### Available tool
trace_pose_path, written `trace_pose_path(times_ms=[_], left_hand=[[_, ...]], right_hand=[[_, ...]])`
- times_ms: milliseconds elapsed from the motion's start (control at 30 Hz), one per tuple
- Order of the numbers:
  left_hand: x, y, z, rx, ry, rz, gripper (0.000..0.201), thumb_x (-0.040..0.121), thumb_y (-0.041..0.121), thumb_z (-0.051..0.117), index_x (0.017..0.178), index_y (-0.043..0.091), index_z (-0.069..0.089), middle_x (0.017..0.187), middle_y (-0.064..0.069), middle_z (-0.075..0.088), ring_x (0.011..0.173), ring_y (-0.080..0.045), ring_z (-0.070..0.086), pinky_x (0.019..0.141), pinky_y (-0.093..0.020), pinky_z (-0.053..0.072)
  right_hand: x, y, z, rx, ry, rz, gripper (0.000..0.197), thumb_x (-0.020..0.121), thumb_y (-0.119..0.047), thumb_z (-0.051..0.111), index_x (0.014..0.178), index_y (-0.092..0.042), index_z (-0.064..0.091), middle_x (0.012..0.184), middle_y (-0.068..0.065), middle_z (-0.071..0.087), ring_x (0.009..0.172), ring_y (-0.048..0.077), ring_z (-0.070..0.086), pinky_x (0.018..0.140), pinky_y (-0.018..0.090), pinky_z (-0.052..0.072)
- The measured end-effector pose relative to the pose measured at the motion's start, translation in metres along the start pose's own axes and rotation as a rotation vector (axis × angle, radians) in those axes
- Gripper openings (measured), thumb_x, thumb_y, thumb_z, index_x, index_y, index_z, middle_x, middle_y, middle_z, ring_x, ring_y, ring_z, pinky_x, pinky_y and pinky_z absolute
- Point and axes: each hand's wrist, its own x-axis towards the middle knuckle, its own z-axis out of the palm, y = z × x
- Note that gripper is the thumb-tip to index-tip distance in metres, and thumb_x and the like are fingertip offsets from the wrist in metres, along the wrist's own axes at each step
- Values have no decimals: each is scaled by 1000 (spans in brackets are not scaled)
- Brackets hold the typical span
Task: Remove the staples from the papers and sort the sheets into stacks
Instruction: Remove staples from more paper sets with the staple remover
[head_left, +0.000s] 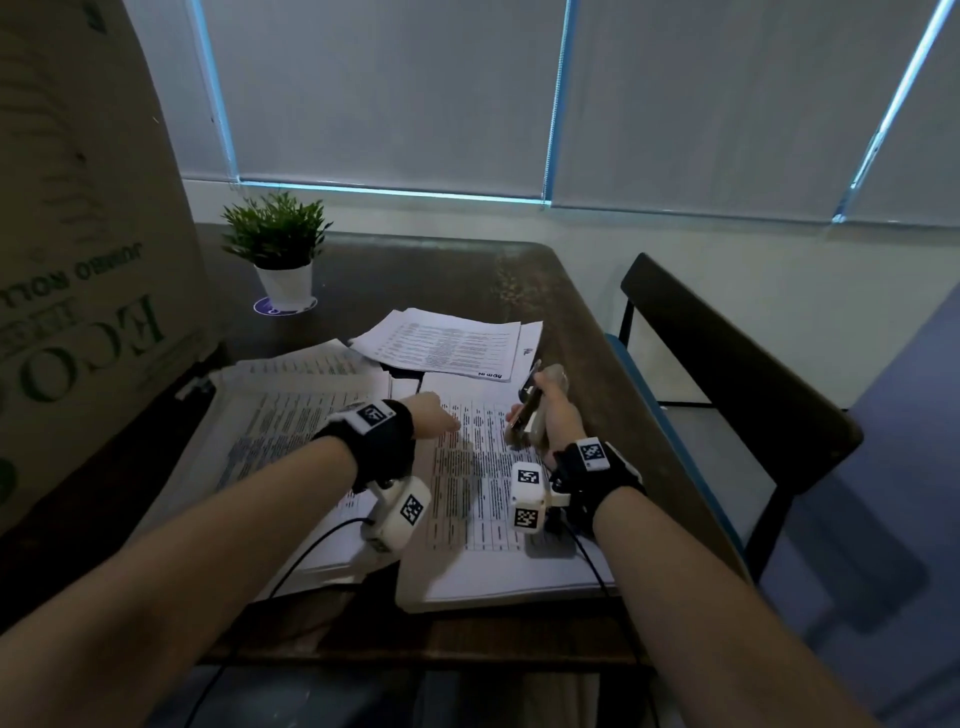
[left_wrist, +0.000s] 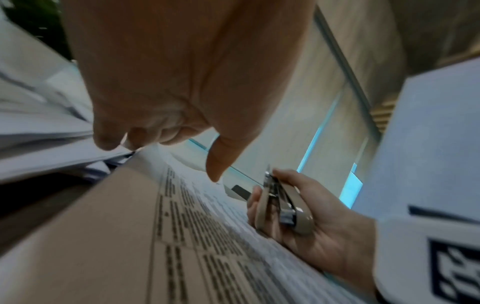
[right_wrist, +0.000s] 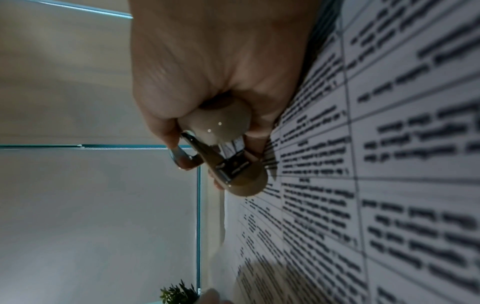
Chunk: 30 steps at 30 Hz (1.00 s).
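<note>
Papers (head_left: 483, 467) lie on a dark brown tabletop (head_left: 545, 291), seen from the head view: one printed sheet with table lines nearest the person, a thicker stack (head_left: 291, 410) to its left, a smaller fanned pile (head_left: 447, 343) farther back. Left hand (head_left: 431, 413) reaches over the near sheet, fingers bent downward, nothing visibly held. Right hand (head_left: 550, 415) grips a beige staple remover (head_left: 530, 410), held just above the sheet's right part. Small potted plant (head_left: 278, 249) in a white pot at the far left corner. Large cardboard box (head_left: 78, 249) at left. Dark chair (head_left: 727, 374) with a blue seat edge beside the right side. Grey window blinds (head_left: 389, 88) behind, thin blue light at their edges.

Left wrist view: left hand (left_wrist: 182, 82) hangs over the papers (left_wrist: 207, 236), fingers loosely curled, thumb pointing down, empty. Right hand (left_wrist: 319, 222) beyond, wrapped round the staple remover (left_wrist: 280, 205). View blurred.

Right wrist view: right hand (right_wrist: 215, 72) closed round the staple remover (right_wrist: 228, 156), metal claws showing; printed sheet (right_wrist: 376, 164) close alongside. Contact with the sheet cannot be told. Plant (right_wrist: 179, 294) at the bottom edge.
</note>
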Motion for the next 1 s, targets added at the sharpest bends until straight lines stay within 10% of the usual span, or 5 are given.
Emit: trace_pose_path(times_ms=[167, 267, 500, 833, 1000], left_hand=[[-6, 9, 13, -24, 99, 78, 69, 94, 24, 54, 148, 4, 15, 149, -17, 31, 132, -30, 39, 102, -34, 36], [3, 8, 12, -142, 144, 32, 58, 91, 12, 54, 141, -1, 26, 126, -19, 52, 111, -32, 54, 79, -32, 45], [1, 8, 13, -149, 116, -42, 35, 91, 11, 52, 122, -1, 40, 99, -13, 55, 85, -25, 57, 67, -35, 48], [2, 11, 16, -91, 171, -70, 56, 86, 22, 62, 130, 2, 33, 123, -18, 52, 113, -33, 53, 89, -37, 48], [4, 11, 16, -118, 131, -43, 53, 87, 18, 62, 128, -2, 37, 121, -18, 55, 107, -31, 56, 76, -33, 46]], right_hand=[[-2, 1, -3, -33, -28, -24, 31, 93, -34, 63, 87, -4, 60, 72, 12, 59, 60, 22, 58, 58, 30, 52], [-1, 1, -4, -20, -32, -21, 33, 92, -35, 64, 91, -3, 61, 74, 13, 60, 60, 22, 59, 59, 32, 53], [-3, 1, -5, -18, -33, -22, 33, 93, -35, 63, 94, -2, 61, 72, 13, 62, 59, 23, 60, 58, 32, 52], [-4, 0, -7, -26, -43, -25, 32, 94, -36, 61, 88, -4, 61, 72, 13, 62, 61, 22, 60, 63, 35, 51], [-2, 2, -9, -25, -54, -27, 32, 95, -36, 60, 93, -4, 61, 73, 13, 63, 61, 22, 61, 62, 33, 52]])
